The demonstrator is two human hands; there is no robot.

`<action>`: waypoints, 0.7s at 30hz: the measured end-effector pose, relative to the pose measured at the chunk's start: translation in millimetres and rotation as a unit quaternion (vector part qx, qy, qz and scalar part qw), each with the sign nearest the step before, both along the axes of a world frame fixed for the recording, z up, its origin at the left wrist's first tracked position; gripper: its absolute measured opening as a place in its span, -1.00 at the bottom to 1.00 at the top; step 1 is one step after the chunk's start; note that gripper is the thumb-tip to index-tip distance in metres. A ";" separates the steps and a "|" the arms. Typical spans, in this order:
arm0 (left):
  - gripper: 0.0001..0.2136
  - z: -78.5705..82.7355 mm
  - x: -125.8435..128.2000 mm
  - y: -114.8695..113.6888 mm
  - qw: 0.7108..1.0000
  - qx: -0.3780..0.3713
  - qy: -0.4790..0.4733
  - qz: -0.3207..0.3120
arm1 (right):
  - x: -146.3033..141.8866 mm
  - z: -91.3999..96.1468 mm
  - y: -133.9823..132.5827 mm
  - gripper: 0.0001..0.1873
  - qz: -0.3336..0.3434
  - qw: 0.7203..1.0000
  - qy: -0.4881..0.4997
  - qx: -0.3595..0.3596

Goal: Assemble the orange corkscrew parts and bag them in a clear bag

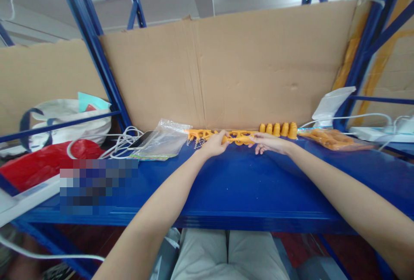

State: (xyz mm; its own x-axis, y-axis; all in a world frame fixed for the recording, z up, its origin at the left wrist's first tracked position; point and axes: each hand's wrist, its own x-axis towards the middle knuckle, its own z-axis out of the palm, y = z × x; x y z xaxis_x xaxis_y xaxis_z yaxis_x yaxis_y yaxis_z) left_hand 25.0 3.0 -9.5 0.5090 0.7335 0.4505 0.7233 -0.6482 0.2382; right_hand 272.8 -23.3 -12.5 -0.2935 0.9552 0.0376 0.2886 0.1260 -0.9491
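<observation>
Near the back of the blue shelf top, my left hand (215,144) is closed, thumb and fingers pinched at an orange plastic piece (238,139). From the right, my right hand (268,142) reaches the same piece with its thumb and index finger, its other fingers loosely bent. The piece's exact shape is too small to make out. More orange plastic parts (202,133) lie left of and behind my hands, with short metal chains (196,143) hanging at their front. Several orange thimble-shaped pieces (278,129) stand in a row behind my right wrist.
A clear plastic bag (164,140) lies left, beside white cables (124,142) and a red bag (51,163). At right lies a bag of orange parts (334,140). A cardboard sheet (246,68) walls the back of the blue shelf (239,185); blue posts (93,47) flank it.
</observation>
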 end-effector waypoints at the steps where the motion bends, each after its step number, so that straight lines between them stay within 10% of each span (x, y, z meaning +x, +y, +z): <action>1: -0.81 0.1 0.2 -0.4 1.000 0.002 -0.001 0.002 | 1.1 0.4 -0.5 -0.59 0.010 1.000 0.008 0.008; 15: -0.82 0.3 -0.8 -0.4 1.000 0.019 -0.005 -0.009 | -10.2 3.6 -2.5 -0.24 -0.006 0.996 -0.045 -0.070; 21: -0.81 1.5 -0.5 -1.7 1.000 0.004 -0.006 -0.002 | -2.0 5.5 -5.3 -0.70 0.019 0.998 0.030 -0.048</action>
